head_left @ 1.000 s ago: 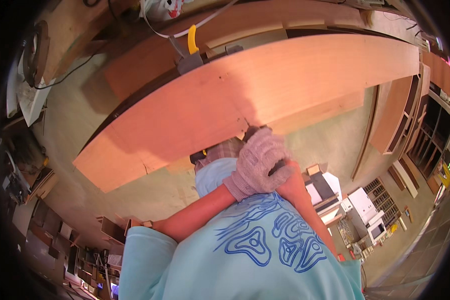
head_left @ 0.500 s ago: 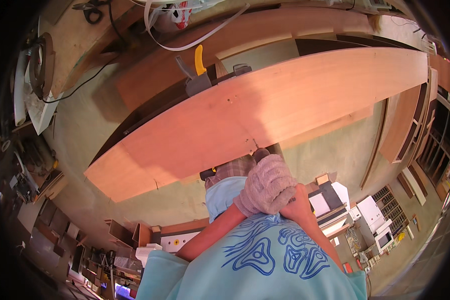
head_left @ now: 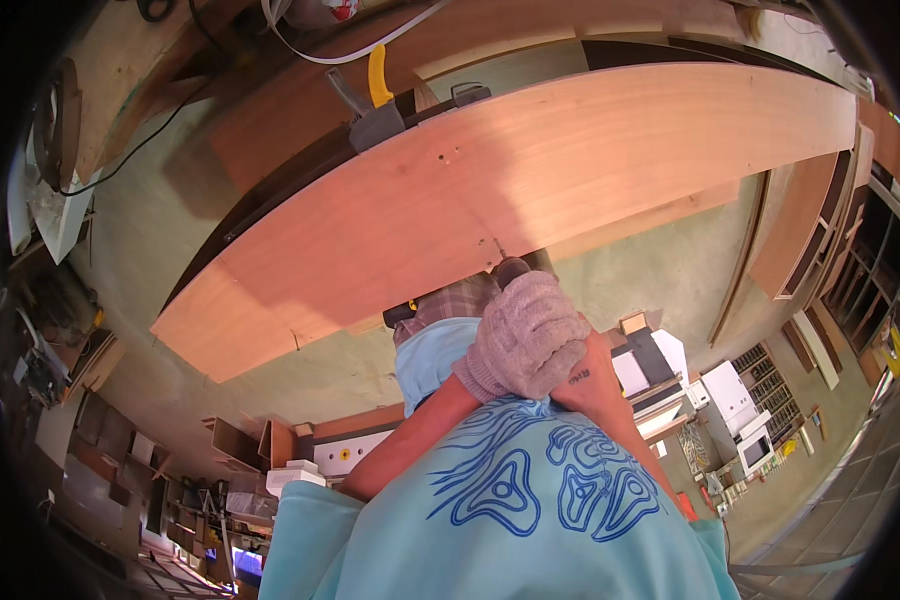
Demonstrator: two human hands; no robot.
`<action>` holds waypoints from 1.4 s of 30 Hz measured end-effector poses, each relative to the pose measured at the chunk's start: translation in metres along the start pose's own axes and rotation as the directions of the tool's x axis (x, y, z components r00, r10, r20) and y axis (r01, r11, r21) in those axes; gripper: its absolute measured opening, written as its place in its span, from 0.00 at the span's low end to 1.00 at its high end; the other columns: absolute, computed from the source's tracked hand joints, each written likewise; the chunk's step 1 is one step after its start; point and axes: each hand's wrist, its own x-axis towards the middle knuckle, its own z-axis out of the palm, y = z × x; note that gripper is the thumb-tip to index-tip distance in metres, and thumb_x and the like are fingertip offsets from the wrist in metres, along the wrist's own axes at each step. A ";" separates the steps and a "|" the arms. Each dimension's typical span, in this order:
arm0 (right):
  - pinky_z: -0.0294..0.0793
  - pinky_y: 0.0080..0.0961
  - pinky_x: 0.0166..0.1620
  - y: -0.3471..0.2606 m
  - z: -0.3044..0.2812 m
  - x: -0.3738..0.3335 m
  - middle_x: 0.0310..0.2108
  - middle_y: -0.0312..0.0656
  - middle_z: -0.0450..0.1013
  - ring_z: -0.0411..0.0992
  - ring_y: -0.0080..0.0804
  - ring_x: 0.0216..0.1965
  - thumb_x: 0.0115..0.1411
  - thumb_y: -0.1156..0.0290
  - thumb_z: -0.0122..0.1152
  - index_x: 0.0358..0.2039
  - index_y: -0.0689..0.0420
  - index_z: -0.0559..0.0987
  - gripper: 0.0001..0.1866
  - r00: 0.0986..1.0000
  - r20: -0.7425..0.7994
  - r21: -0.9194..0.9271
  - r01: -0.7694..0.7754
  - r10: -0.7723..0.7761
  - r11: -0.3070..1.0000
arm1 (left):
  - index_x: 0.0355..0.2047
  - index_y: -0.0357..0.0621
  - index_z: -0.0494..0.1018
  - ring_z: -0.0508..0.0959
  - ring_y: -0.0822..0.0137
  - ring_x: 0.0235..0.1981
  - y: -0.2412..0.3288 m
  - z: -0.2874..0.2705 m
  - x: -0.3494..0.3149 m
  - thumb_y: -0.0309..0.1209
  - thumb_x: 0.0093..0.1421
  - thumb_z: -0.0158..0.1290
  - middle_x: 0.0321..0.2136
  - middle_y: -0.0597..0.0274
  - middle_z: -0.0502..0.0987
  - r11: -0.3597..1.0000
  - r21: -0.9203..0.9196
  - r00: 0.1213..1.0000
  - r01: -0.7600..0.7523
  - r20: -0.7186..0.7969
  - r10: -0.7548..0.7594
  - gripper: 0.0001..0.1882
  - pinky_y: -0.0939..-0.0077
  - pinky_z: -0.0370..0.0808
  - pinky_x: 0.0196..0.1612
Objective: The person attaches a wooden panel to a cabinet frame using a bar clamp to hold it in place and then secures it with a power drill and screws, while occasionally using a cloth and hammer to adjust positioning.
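Observation:
A long reddish-brown wooden panel (head_left: 530,190) lies across the view in front of me. My left hand (head_left: 525,335), in a grey knitted glove, is closed over the back of a drill (head_left: 512,270), most of which is hidden. The drill's thin bit touches the panel near its near edge. My right hand is hidden under the glove; only its bare wrist (head_left: 582,378) shows, pressed in against the same spot. A black and yellow part of the drill (head_left: 400,313) sticks out to the left.
A clamp with a yellow handle (head_left: 378,80) grips the panel's far edge, and a white cable (head_left: 320,55) runs above it. More wooden boards (head_left: 800,230) lean at the right. White machines (head_left: 740,400) stand at lower right, cluttered shelves (head_left: 60,350) at left.
Both hands stay pressed on the drill at the same spot on the panel's near edge. Only the view has shifted a little.

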 end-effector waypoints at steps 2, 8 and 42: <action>0.79 0.44 0.44 0.002 -0.004 -0.002 0.40 0.51 0.81 0.80 0.56 0.43 0.46 0.61 0.75 0.45 0.55 0.80 0.25 0.997 0.074 0.012 0.023 -0.024 1.000 | 0.37 0.39 0.76 0.80 0.52 0.38 0.000 0.000 -0.003 0.26 0.47 0.60 0.35 0.56 0.79 1.000 0.005 0.999 -0.023 -0.024 0.023 0.14 0.46 0.77 0.51; 0.80 0.38 0.46 0.006 -0.008 0.001 0.44 0.47 0.81 0.81 0.46 0.46 0.50 0.62 0.73 0.50 0.55 0.80 0.26 0.975 0.207 0.065 0.066 -0.078 0.996 | 0.37 0.38 0.76 0.80 0.52 0.40 0.014 -0.007 0.014 0.26 0.47 0.61 0.35 0.55 0.79 0.995 0.104 1.000 0.003 0.021 -0.005 0.15 0.47 0.77 0.52; 0.78 0.21 0.52 0.014 -0.001 -0.007 0.50 0.37 0.79 0.79 0.30 0.48 0.70 0.71 0.52 0.66 0.53 0.70 0.24 0.855 0.306 0.180 -0.483 0.418 0.857 | 0.39 0.48 0.79 0.79 0.59 0.41 -0.011 0.000 0.006 0.31 0.44 0.62 0.36 0.57 0.77 0.994 0.106 0.986 0.011 0.166 -0.029 0.18 0.55 0.79 0.50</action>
